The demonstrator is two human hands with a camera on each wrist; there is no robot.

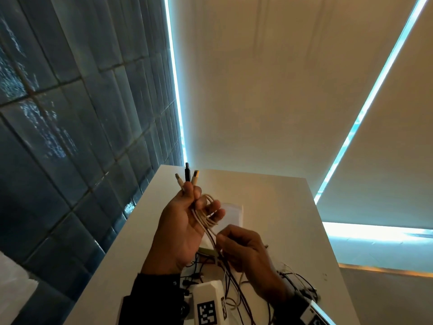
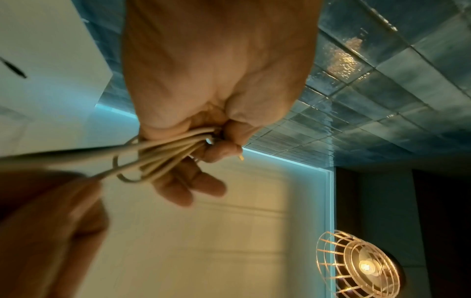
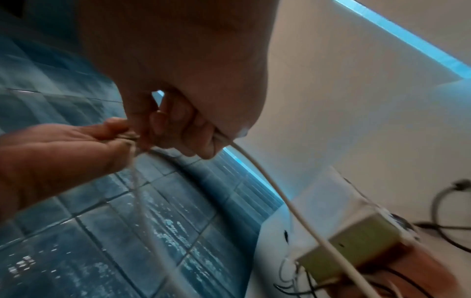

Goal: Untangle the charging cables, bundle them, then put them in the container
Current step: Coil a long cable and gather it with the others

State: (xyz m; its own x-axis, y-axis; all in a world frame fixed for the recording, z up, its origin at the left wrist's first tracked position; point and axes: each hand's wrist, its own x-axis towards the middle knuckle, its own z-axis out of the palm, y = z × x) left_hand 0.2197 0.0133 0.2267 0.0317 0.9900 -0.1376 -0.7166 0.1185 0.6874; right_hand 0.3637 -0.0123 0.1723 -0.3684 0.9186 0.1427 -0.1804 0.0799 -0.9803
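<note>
My left hand [image 1: 199, 202] is raised over the white table [image 1: 281, 207] and grips a bundle of charging cables. Three plug ends [image 1: 187, 177], two beige and one black, stick up above its thumb. Beige cable loops [image 1: 207, 213] wrap round its fingers; the left wrist view shows these loops [image 2: 163, 157] pressed into the palm of that hand [image 2: 211, 141]. Just below, my right hand [image 1: 221, 236] pinches the strands that run down from the loops. In the right wrist view its curled fingers [image 3: 178, 129] hold a white cable [image 3: 280, 197].
A tangle of black and white cables [image 1: 236, 289] lies on the table near me, more at the right [image 1: 297, 282]. A small pale green box [image 3: 356, 238] sits among them. A white flat rectangle [image 1: 232, 214] lies behind my hands. A blue tiled wall [image 1: 70, 137] stands left.
</note>
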